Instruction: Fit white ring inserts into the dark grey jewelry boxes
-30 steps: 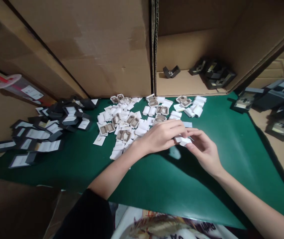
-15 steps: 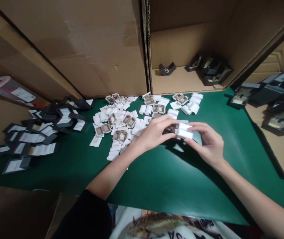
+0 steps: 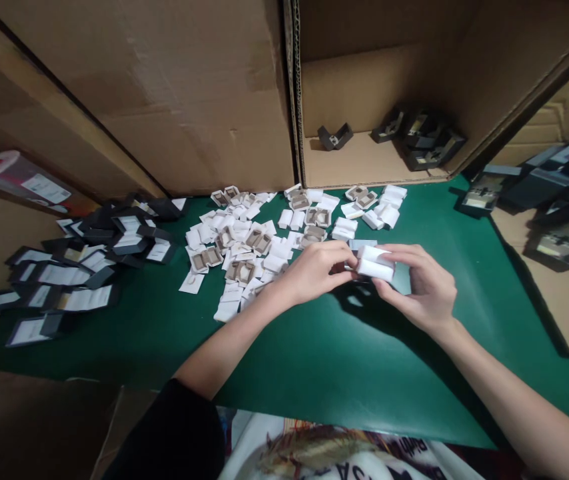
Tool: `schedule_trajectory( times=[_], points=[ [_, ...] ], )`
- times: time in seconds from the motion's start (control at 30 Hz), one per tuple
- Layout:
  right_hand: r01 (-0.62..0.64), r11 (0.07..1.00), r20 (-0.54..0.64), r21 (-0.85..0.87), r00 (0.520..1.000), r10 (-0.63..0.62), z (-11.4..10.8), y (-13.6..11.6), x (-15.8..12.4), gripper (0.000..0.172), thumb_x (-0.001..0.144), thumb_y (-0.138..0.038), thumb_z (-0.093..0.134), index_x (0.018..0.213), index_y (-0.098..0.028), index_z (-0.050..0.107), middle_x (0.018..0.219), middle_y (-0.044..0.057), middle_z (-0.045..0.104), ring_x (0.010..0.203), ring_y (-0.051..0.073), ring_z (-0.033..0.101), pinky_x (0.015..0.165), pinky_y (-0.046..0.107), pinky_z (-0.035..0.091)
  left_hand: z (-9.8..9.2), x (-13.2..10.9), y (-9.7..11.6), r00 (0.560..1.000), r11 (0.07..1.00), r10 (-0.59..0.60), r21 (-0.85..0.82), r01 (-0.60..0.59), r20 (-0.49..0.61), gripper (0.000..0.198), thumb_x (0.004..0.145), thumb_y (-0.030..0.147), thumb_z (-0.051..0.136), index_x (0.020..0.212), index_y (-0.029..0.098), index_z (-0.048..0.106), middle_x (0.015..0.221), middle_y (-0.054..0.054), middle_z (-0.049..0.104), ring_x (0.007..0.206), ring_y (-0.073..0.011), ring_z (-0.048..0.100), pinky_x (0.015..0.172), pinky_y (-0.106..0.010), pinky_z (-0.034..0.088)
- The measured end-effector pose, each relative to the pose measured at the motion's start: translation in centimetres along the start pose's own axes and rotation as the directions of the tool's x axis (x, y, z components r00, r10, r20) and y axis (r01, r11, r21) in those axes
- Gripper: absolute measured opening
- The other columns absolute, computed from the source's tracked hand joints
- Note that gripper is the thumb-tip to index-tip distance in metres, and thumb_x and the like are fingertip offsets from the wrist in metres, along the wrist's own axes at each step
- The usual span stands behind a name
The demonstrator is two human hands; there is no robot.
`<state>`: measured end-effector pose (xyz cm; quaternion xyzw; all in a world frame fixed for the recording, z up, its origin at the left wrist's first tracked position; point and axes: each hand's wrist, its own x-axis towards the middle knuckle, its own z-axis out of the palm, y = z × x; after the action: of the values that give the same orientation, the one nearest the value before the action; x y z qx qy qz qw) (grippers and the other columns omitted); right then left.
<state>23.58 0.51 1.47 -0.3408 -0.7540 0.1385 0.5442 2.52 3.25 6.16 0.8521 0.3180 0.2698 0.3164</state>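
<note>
Above the green table, both hands are at one small white box insert (image 3: 376,264) with two rounded, padded-looking halves. My right hand (image 3: 427,287) grips its right end between thumb and fingers. At its left end, my left hand (image 3: 320,267) has thumb and forefinger closed together on the edge. The underside of the insert is hidden. Partly covered by the hands, a pale blue-grey flat piece (image 3: 363,244) lies on the table. Left of my left hand spreads a heap of similar white inserts (image 3: 234,250), some turned to show brown hollow insides.
Dark hinged small boxes with white linings (image 3: 84,267) are piled on the left. An open carton (image 3: 359,163) at the back holds several dark boxes (image 3: 427,143). More dark boxes (image 3: 547,190) lie at right on cardboard. A clear tub (image 3: 24,180) lies at far left.
The white insert has shifted slightly right, along with my right hand. My left fingertips have drawn closer together at its left end. The piles around are unchanged.
</note>
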Motion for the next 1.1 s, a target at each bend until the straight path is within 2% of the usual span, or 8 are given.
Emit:
schedule_trajectory(
  times=[0.13,0.27,0.37,0.43,0.57,0.87,0.97,1.1],
  points=[
    [0.164,0.981,0.185,-0.105,0.972,-0.143,-1.5,0.3,0.9,0.050,0.067,-0.010,0.074,0.114,-0.022,0.059,0.105,0.012,0.066,0.088,0.024,0.063,0.072,0.039,0.053,-1.4,-0.1,0.0,0.994,0.993,-0.102,0.067,0.098,0.046,0.003,0.084,0.018,0.062,0.084,0.016,0.061,0.089,-0.004,0.063,0.083,-0.0165,0.060,0.075,-0.030,0.048],
    [0.219,0.970,0.360,-0.108,0.918,-0.167,-1.9,0.5,1.1,0.046,0.072,-0.011,0.069,0.115,-0.021,0.057,0.106,0.012,0.065,0.091,0.023,0.062,0.073,0.039,0.053,-0.9,-0.4,-0.1,0.963,0.961,-0.270,0.071,0.268,0.011,0.048,0.072,0.029,0.076,0.111,0.020,0.049,0.118,-0.009,0.052,0.092,-0.0218,0.060,0.071,-0.034,0.053],
    [0.221,0.962,0.395,-0.160,0.908,-0.143,-1.5,0.7,0.8,0.043,0.074,-0.010,0.066,0.115,-0.020,0.056,0.108,0.012,0.064,0.091,0.023,0.060,0.075,0.039,0.052,0.9,-0.6,-0.6,0.962,0.962,-0.270,0.050,0.268,0.036,0.081,0.068,0.029,0.080,0.133,0.026,0.031,0.136,-0.013,0.039,0.107,-0.0283,0.057,0.083,-0.044,0.053],
    [0.216,0.956,0.412,-0.197,0.904,-0.120,-1.2,0.8,0.6,0.041,0.076,-0.010,0.064,0.115,-0.019,0.056,0.110,0.013,0.063,0.093,0.023,0.059,0.077,0.039,0.052,2.1,-0.6,-1.0,0.968,0.969,-0.248,0.032,0.247,0.038,0.090,0.068,0.025,0.079,0.139,0.026,0.023,0.139,-0.014,0.036,0.116,-0.0316,0.053,0.091,-0.048,0.050],
    [0.205,0.946,0.453,-0.250,0.888,-0.072,-0.7,0.8,0.3,0.037,0.080,-0.013,0.060,0.116,-0.019,0.056,0.109,0.012,0.063,0.094,0.024,0.058,0.078,0.040,0.051,3.3,-0.6,-1.9,0.967,0.966,-0.255,-0.034,0.256,0.021,0.084,0.071,0.017,0.074,0.138,0.025,0.023,0.130,-0.013,0.046,0.113,-0.0308,0.056,0.091,-0.047,0.051],
    [0.096,0.981,0.454,-0.170,0.891,-0.008,-0.4,1.6,0.1,0.037,0.083,-0.023,0.062,0.120,-0.024,0.054,0.107,0.009,0.067,0.095,0.024,0.056,0.080,0.043,0.049,3.5,-0.6,-2.8,0.962,0.944,-0.268,-0.189,0.271,0.041,0.083,0.070,0.016,0.074,0.137,0.027,0.027,0.119,-0.009,0.051,0.074,-0.0139,0.061,0.069,-0.031,0.055],
    [0.079,0.987,0.452,-0.140,0.892,-0.007,-0.3,1.7,0.0,0.037,0.084,-0.022,0.062,0.120,-0.024,0.053,0.105,0.008,0.067,0.096,0.024,0.056,0.080,0.042,0.050,3.7,-0.7,-3.0,0.962,0.938,-0.270,-0.219,0.269,0.027,0.082,0.070,0.016,0.074,0.137,0.028,0.029,0.119,-0.009,0.051,0.073,-0.0127,0.060,0.069,-0.031,0.055],
    [0.088,0.968,0.464,-0.237,0.885,0.033,-0.3,1.9,-0.3,0.036,0.084,-0.027,0.062,0.119,-0.023,0.053,0.103,0.009,0.067,0.094,0.025,0.055,0.077,0.042,0.048,3.9,-0.7,-3.2,0.965,0.938,-0.259,-0.232,0.258,0.023,0.083,0.069,0.016,0.074,0.138,0.027,0.029,0.115,-0.008,0.054,0.074,-0.0134,0.060,0.069,-0.031,0.055]
  ],
)
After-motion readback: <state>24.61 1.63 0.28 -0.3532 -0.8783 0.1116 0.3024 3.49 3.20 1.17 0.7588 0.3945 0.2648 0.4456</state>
